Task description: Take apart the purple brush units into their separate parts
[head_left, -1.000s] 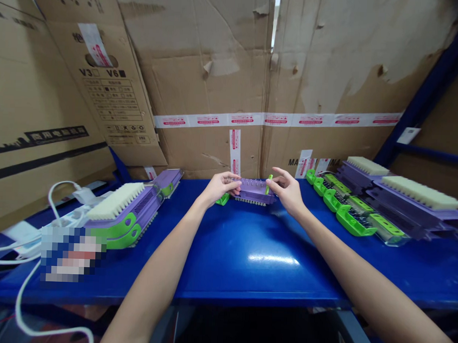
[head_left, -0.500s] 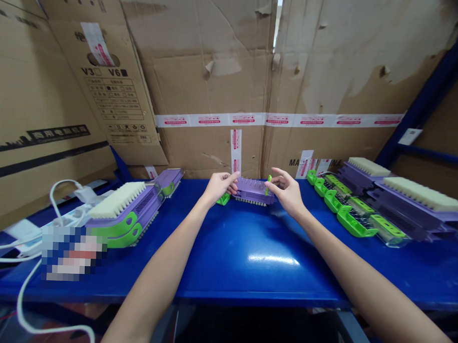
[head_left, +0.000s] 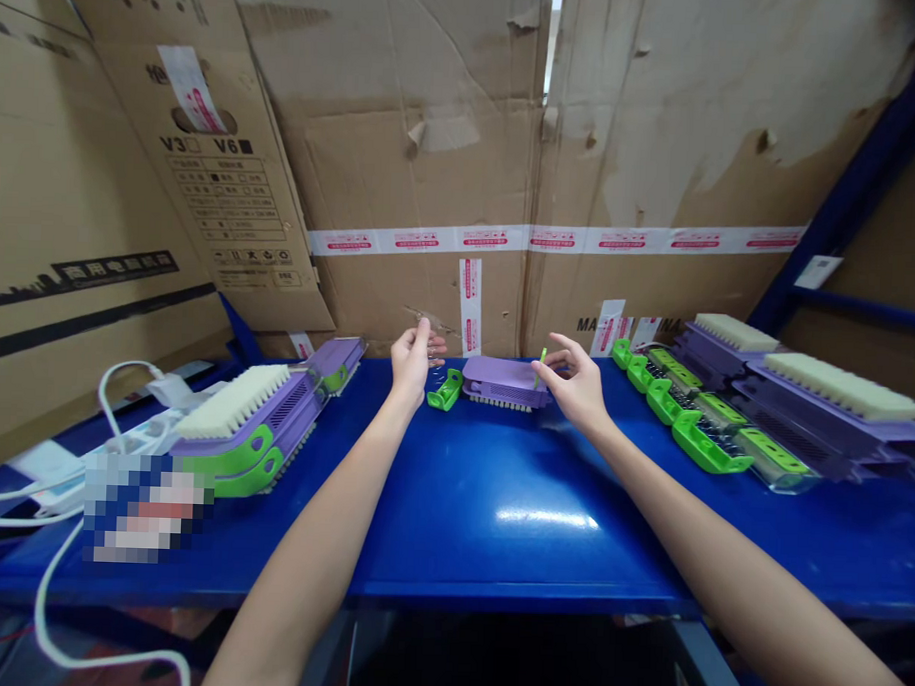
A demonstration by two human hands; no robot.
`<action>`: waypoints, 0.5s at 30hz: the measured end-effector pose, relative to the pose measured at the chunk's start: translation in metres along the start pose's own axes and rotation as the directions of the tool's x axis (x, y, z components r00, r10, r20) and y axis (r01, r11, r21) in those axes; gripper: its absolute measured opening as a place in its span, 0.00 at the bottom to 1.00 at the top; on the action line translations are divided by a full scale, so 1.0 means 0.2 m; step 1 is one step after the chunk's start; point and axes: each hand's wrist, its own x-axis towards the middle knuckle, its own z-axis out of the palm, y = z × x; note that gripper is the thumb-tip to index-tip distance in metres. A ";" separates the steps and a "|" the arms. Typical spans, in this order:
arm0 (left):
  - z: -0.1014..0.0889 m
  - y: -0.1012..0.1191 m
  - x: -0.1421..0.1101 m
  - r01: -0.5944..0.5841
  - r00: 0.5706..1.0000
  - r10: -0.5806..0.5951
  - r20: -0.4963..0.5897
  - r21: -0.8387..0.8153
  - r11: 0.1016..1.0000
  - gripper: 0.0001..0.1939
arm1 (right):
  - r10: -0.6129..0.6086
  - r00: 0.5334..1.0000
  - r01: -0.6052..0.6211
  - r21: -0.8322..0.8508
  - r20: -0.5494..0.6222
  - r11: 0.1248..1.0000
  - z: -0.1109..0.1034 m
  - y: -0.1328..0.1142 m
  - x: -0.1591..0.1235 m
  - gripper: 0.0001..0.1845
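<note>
My left hand [head_left: 413, 363] is raised beside the back cardboard, left of a purple brush body [head_left: 506, 370]. Its fingers close on a thin clear piece with fine pins [head_left: 437, 330], partly hidden and hard to make out. My right hand [head_left: 574, 382] pinches a thin bright-green strip [head_left: 541, 367] at the right end of the brush body. That body lies on the blue table with pale bristles facing down. A green end piece [head_left: 445, 391] lies between my left hand and the body.
Purple brushes with green ends [head_left: 233, 430] are stacked at left, near a power strip [head_left: 135, 437] with white cables. At right stand green caps [head_left: 709, 444], clear pin-filled parts [head_left: 776, 459] and purple brush bodies [head_left: 846, 397]. Cardboard [head_left: 425, 172] walls the back.
My left hand has moved left, away from the brush body, taking the pinned clear piece off its top. My right hand stays nearly in place with the green strip.
</note>
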 end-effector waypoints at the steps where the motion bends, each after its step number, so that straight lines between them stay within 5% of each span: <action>1: 0.00 0.00 0.00 -0.010 1.000 0.010 -0.020 -0.013 1.000 0.22 | -0.008 1.000 0.008 -0.012 -0.001 1.000 0.00 0.00 0.00 0.34; 10: -0.04 -0.04 0.03 -0.120 0.990 0.126 -0.066 0.093 0.988 0.25 | -0.036 0.999 0.035 -0.051 -0.008 0.998 0.01 0.00 -0.01 0.32; 15: -0.10 -0.09 0.08 -0.046 0.995 0.073 -0.070 0.328 0.943 0.20 | -0.041 0.999 0.039 -0.060 -0.018 0.997 0.01 0.00 -0.01 0.32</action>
